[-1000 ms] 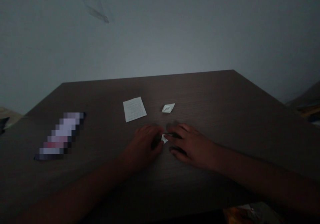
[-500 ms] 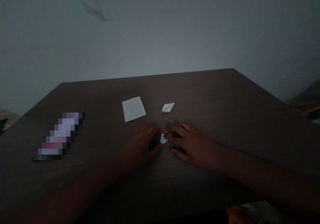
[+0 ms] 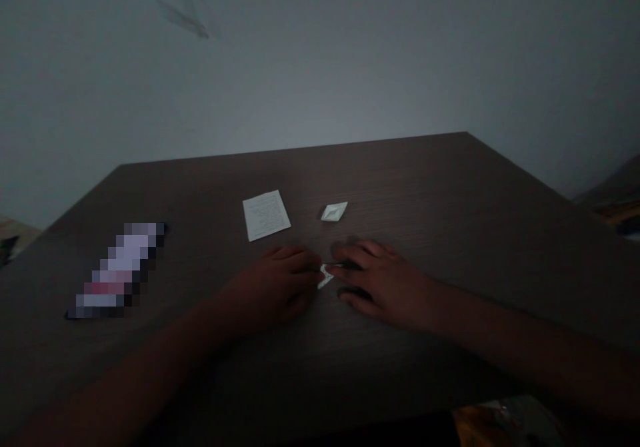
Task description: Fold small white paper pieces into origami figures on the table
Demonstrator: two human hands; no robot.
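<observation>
Forearms, both bare, lie across the near edge and angle toward the middle of the surface point(image 3: 450, 187). The left hand point(image 3: 273, 288) and right hand point(image 3: 385, 284) rest palm-down, fingertips meeting over a small white paper scrap point(image 3: 325, 276). The scrap sits right between them and touches both. It is just right of the left fingers point(image 3: 299, 260) and just left of the right fingers point(image 3: 356, 254), with neither hand nearer. Both sets of fingers are drawn narrow and nipped onto it from opposite ends. Most of it is hidden. Its long axis seems to slant from near-left to far-right, though I cannot be sure. It looks thin and creased.

The surface is dark brown and matt, with fine grain running side to side. Further off, a flat square sheet point(image 3: 267, 215) with faint print lies beyond the left hand. A small folded white piece point(image 3: 334, 212), pointed at its ends, lies beyond the right. Well to the left is a blurred oblong point(image 3: 117, 270). A pale wall point(image 3: 350, 67) stands behind.
</observation>
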